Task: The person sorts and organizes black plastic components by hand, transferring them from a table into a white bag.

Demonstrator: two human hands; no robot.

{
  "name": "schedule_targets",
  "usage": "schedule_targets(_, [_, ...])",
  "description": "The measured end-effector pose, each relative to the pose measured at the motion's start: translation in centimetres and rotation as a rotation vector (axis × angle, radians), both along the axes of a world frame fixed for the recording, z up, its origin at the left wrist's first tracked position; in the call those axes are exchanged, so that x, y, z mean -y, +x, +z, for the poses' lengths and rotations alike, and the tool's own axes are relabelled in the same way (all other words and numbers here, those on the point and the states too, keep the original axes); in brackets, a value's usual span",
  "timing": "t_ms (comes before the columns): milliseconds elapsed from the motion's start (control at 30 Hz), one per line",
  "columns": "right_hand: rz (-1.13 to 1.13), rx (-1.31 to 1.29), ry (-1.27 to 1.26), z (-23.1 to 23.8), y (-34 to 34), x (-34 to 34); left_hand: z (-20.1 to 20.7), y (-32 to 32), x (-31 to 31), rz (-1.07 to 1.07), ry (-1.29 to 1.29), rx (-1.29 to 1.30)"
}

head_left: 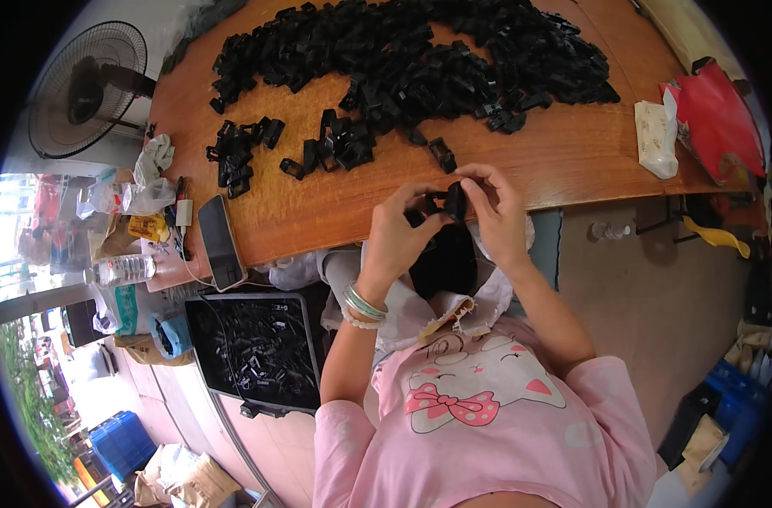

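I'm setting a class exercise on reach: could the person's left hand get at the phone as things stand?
Probably yes: only tabletop seems to lie between the left hand and the phone, though that hand is busy with a black part.

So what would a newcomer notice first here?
A huge heap of small black plastic parts sprawls over the far side of the brown wooden table. By the near edge, the left hand and right hand hold one black plastic part. A glossy red bag sits far right.
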State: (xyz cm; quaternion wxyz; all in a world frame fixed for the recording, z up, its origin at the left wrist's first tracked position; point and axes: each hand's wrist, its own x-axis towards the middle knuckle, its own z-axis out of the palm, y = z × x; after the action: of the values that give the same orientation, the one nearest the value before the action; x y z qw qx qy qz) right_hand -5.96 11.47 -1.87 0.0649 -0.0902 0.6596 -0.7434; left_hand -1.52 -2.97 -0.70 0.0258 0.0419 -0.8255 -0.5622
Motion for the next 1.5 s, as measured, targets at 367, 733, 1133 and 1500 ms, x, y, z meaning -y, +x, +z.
schedule_targets(367, [0.286, -0.107, 0.233, 1.0, -0.9, -0.6, -1.8, -0.1, 0.1, 0.066, 0.365, 0.135])
schedule_targets(733, [0.414, -0.514, 0.556, 1.9, -1.3, -2.5, 0.9, 1.3, 0.6, 0.071, 0.079, 0.061])
schedule_targets(1133, [0.295, -0.757, 0.702, 2.1, 0.0, -1.6, 0.6, 1.9, -0.2, 0.109, 0.057, -0.002])
schedule_targets(1500, [0.284, -0.167, 0.218, 1.5, 1.2, -1.9, 1.0, 3.6, -3.0, 0.230, -0.056, -0.216])
